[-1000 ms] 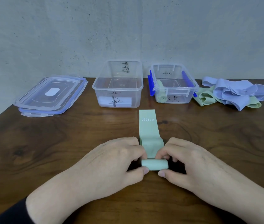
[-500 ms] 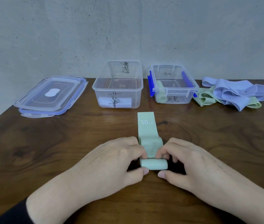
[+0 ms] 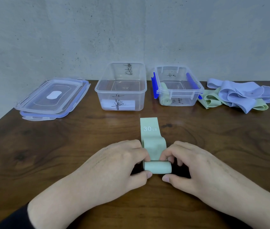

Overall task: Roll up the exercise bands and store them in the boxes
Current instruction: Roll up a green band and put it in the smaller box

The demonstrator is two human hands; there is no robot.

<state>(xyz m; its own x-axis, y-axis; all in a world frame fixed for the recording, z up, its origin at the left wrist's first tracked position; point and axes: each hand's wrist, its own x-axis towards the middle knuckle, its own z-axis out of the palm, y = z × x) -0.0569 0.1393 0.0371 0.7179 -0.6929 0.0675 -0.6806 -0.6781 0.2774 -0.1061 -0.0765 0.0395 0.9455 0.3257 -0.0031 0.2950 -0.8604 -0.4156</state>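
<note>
Left hand, right hand: each pinching one end of green band, near edge of table. Roll axis left-right; unrolled tail lying flat, pointing away toward boxes. Advised: even pressure both ends, edges aligned. Beyond: larger box, clip box, loose bands.

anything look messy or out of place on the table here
Only the loose bands, a tangled purple and green heap at the far right, not yet rolled. Otherwise orderly: both hands roll the green band, and two lids lie stacked at the left.
</note>
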